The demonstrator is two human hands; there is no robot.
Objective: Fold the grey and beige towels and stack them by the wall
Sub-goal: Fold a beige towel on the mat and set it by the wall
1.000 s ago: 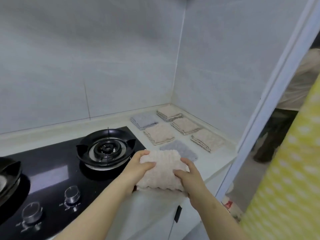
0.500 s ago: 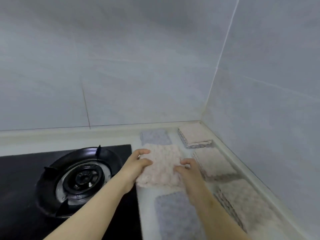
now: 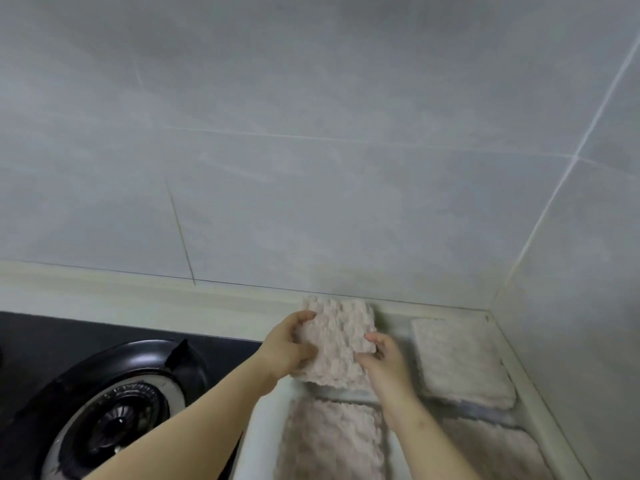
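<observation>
Near the back edge of the counter (image 3: 265,438), by the wall (image 3: 311,168), the folded beige towel (image 3: 337,341) is in the grip of the left hand (image 3: 291,348) and right hand (image 3: 381,362), pinched at both sides. This is probably the stacking step. Next, lower it squarely and let go.

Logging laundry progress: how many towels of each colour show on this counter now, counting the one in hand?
Beige towels: 4 (held towel, corner towel, middle towel, right towel)
Grey towels: 0 plainly visible
Total: 4
</observation>
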